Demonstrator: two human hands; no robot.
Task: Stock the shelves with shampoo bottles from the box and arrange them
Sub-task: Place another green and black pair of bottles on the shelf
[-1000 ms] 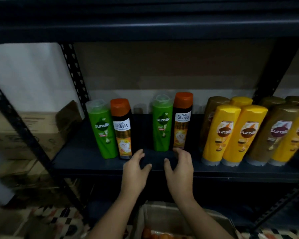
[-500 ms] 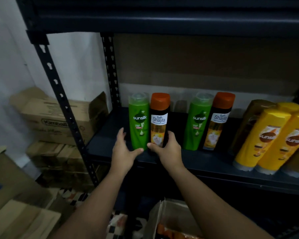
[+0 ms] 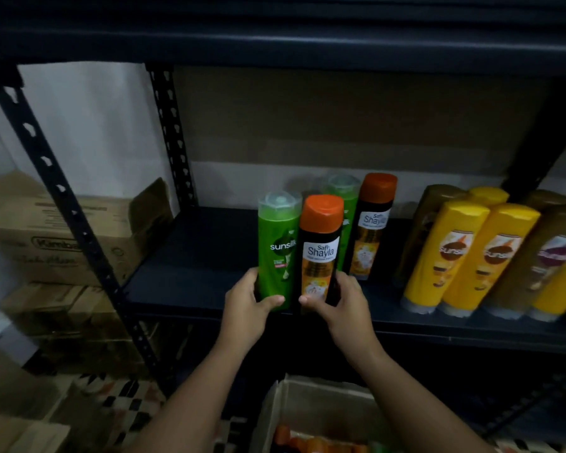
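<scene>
Hands at the near edge of the dark metal shelf (image 3: 190, 256), each wrapped round the lower part of a bottle. Left hand (image 3: 247, 305) grips the green plastic Sunsilk shampoo bottle with a clear cap (image 3: 276, 243), thumb across its front. Right hand (image 3: 339, 304) grips the black Shayla shampoo bottle with an orange cap (image 3: 319, 250), thumb on the label. The two bottles stand upright, touching side by side, near the shelf's front lip. Just behind them, farther in, a second green clear-capped bottle (image 3: 342, 191) is mostly hidden by the front pair, with a second black orange-capped bottle (image 3: 371, 223) to its right. Well to the right, leaning rows of yellow Sunsilk bottles (image 3: 451, 253) and golden-brown bottles (image 3: 549, 256), somewhat blurred. Left part of the shelf board bare. Perforated black upright post (image 3: 62, 204) at near left; beyond it, stacked brown cardboard cartons (image 3: 62, 237) on the floor. Below the forearms, an open cardboard box (image 3: 307, 407) showing orange caps (image 3: 307, 443) inside. Patterned floor mat (image 3: 128, 397) at lower left.
</scene>
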